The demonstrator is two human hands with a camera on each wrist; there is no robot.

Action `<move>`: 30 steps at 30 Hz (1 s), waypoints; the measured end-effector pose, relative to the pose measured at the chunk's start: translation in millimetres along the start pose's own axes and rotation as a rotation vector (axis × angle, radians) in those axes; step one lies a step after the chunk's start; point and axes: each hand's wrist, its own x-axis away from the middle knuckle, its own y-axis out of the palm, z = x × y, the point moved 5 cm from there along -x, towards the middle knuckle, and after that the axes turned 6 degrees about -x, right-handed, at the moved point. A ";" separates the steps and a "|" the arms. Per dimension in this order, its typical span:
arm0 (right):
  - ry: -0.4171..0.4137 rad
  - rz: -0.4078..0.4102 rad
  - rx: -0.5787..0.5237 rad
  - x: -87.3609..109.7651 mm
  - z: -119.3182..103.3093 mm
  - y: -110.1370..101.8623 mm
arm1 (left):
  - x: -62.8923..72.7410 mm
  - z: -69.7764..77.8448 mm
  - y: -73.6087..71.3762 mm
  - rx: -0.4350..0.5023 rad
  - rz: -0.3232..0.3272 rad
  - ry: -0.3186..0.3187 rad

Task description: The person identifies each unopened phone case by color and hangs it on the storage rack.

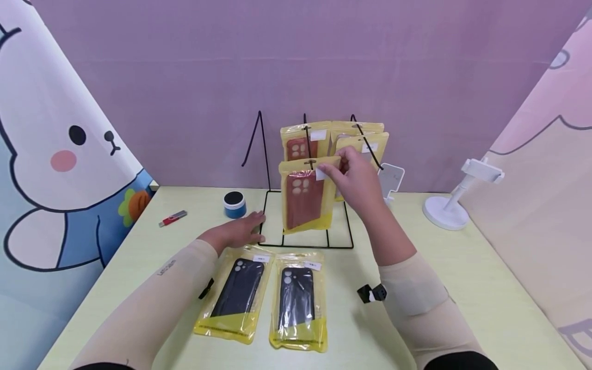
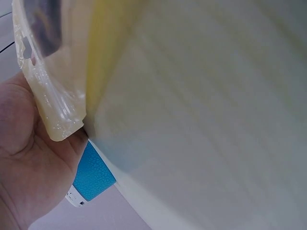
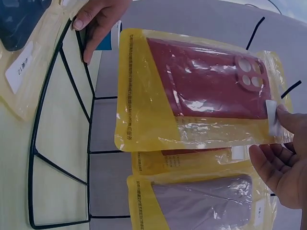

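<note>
My right hand [image 1: 358, 180] pinches the upper right corner of a yellow-edged clear bag with a red phone case [image 1: 304, 198] in it. In the head view this bag hangs upright at the front end of the black wire rack's [image 1: 352, 226] middle hook. The right wrist view shows the thumb on the bag's white label. My left hand [image 1: 236, 231] rests at the front left corner of the rack's base, fingers fairly straight and touching the wire. Two bagged black phone cases, one left [image 1: 238, 288] and one right [image 1: 297, 298], lie flat before the rack.
Behind hang another bagged red case [image 1: 296, 149] and bagged cases on the right hook [image 1: 370, 146]. A blue jar with a dark lid [image 1: 235, 205] and a red USB stick [image 1: 173, 218] lie to the left. White phone stands [image 1: 446, 211] are at the right.
</note>
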 end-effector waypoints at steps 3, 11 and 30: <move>0.018 0.004 0.004 -6.8 1.9 1.7 | 0.0 -0.5 -0.3 -0.006 0.001 -0.001; 0.042 0.023 -0.005 -25.0 5.2 6.3 | 0.7 -0.1 0.7 -0.006 0.001 0.003; 0.115 0.040 0.082 -50.5 16.2 13.8 | 1.7 2.1 -0.5 -0.003 -0.002 -0.015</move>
